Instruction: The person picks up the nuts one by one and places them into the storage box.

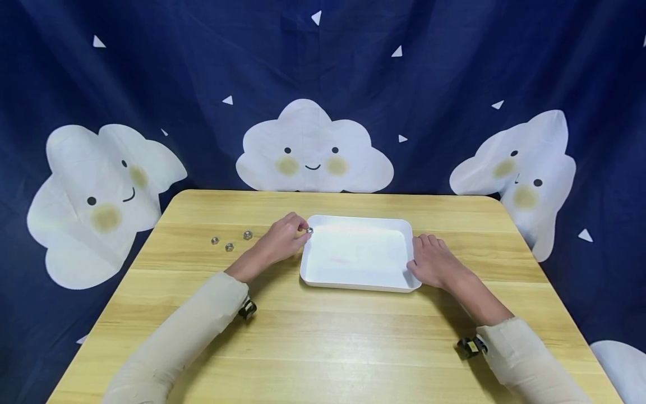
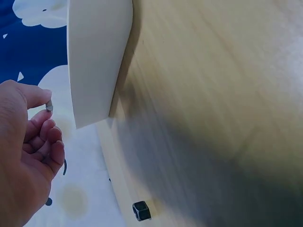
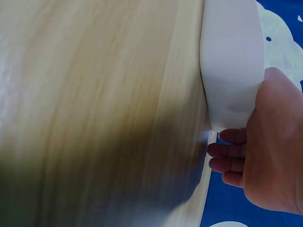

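Note:
My left hand [image 1: 284, 240] pinches a small metal hex nut [image 1: 310, 230] between thumb and forefinger, at the left rim of a white rectangular tray [image 1: 360, 286]. In the left wrist view the pinched nut [image 2: 49, 107] shows as a small grey sliver beside the tray's outer wall [image 2: 97, 61]; the other fingers are curled. My right hand [image 1: 432, 260] holds the tray's right side, thumb over the rim and fingers along the outside. From the right wrist view, the fingers [image 3: 229, 150] lie by the tray's wall [image 3: 232, 61], and the thumb's tip is hidden.
Three more hex nuts lie on the wooden table [image 1: 323, 342] left of my left hand: a small one [image 1: 215, 240], another [image 1: 229, 247] and a larger one [image 1: 248, 235]. A dark blue curtain [image 1: 429, 84] with white clouds hangs behind the table's far edge.

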{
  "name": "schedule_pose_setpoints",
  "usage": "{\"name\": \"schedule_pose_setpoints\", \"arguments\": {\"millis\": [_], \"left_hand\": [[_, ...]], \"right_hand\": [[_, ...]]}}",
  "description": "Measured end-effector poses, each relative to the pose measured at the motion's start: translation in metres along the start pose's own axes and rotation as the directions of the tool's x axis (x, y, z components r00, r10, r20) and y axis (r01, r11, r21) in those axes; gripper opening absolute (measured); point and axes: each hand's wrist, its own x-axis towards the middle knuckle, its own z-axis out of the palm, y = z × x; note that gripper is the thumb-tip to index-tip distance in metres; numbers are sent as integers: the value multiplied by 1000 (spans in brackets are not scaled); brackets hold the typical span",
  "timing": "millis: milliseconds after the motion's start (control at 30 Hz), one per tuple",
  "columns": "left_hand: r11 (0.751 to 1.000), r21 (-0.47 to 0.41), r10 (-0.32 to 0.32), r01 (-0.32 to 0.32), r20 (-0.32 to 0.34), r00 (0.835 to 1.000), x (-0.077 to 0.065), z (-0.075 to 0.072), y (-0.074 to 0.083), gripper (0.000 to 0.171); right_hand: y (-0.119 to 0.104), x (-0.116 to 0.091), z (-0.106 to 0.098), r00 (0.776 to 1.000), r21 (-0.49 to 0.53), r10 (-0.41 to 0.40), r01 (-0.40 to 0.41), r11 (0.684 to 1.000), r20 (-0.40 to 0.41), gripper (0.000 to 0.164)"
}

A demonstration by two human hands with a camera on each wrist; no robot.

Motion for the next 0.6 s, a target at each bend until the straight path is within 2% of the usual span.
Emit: {"name": "schedule_pose_setpoints", "arguments": {"millis": [600], "left_hand": [[990, 85, 111, -116, 63, 992, 17, 3, 19, 28]], "right_hand": [[0, 0, 0, 1000, -2, 8, -8, 1000, -1, 54]]}}
